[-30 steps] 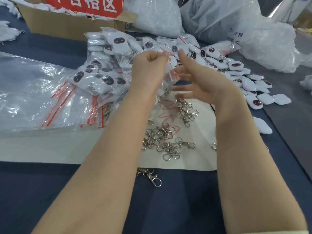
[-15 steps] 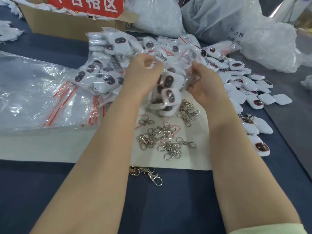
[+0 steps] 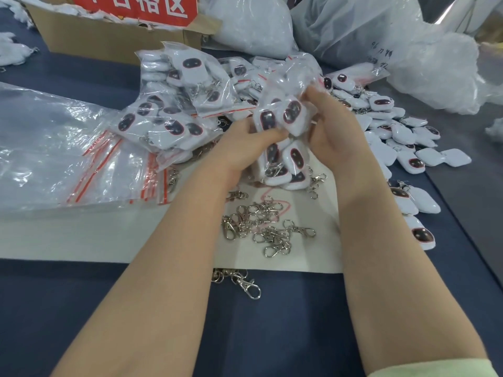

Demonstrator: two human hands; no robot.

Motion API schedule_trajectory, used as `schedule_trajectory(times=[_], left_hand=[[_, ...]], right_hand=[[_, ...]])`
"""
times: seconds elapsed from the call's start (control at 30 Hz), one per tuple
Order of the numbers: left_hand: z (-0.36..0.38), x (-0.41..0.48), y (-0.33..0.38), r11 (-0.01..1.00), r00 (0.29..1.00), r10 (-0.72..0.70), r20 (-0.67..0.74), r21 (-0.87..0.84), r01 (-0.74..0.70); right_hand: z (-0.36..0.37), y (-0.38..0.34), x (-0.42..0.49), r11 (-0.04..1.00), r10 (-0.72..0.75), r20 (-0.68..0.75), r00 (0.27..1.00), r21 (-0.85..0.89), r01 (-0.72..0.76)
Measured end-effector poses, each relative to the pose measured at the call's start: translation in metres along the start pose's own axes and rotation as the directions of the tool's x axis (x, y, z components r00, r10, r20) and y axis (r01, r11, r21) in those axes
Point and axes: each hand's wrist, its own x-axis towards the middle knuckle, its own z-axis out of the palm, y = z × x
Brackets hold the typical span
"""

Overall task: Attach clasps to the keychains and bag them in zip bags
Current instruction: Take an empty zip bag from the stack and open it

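Both hands on one filled zip bag (image 3: 283, 161) over the far edge of the white sheet (image 3: 109, 235); can't tell if its bottom rests on it. The left hand (image 3: 245, 144) grips its left side, fingers curled round; the right hand (image 3: 336, 131) grips the right side and top. White keychains (image 3: 292, 111) packed inside. Loose clasps (image 3: 258, 221) on the sheet just below, a stray clasp (image 3: 246, 285) on the blue table (image 3: 272, 336). The filled bags (image 3: 177, 110) piled behind-left, empty bags (image 3: 81, 159) far left, unbagged keychains (image 3: 408, 137) right.
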Motion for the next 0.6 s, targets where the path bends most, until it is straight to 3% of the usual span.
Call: schedule_trajectory(times=[0.27,0.6], left_hand=[[-0.0018,0.0019,-0.0015,0.985,0.999,-0.036,-0.005,-0.171,0.035],[-0.0044,0.0052,-0.0029,0.982,0.999,0.004,-0.048,-0.187,-0.013]], right_hand=[[-0.0066,0.007,0.0044,0.999,-0.021,0.029,0.999,0.05,0.02],[0.0001,0.0053,-0.002,0.995,-0.005,0.014,1.0,0.099,0.003]])
